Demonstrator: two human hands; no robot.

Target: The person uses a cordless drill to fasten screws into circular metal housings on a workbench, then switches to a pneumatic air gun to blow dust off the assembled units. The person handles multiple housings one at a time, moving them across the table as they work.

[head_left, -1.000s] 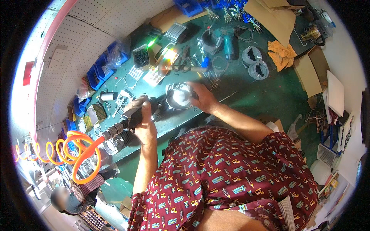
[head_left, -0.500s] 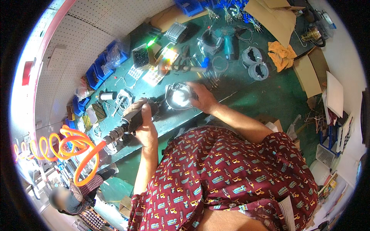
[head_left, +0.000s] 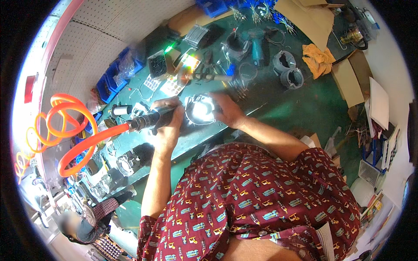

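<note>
My left hand (head_left: 167,127) is wrapped round a dark air tool (head_left: 152,120), whose rear metal fitting joins an orange coiled hose (head_left: 101,138). The tool lies nearly level and its front end is by the left side of a round metal housing (head_left: 190,108); whether they touch is hard to tell. My right hand (head_left: 229,112) grips that housing by its right side, on the green bench (head_left: 257,93). A bright white glare fills the housing's middle and hides what is inside.
Beyond my hands lie a teal power tool (head_left: 257,48), grey ring-shaped housings (head_left: 291,78), a card of small round parts (head_left: 173,85) and an orange cloth (head_left: 318,61). Blue bins (head_left: 104,89) line the left edge. Another person (head_left: 89,226) is at the lower left.
My left hand has moved up and a little right, bringing the air tool closer to the housing and more level. The orange hose has swung upward. My right hand stays on the housing.
</note>
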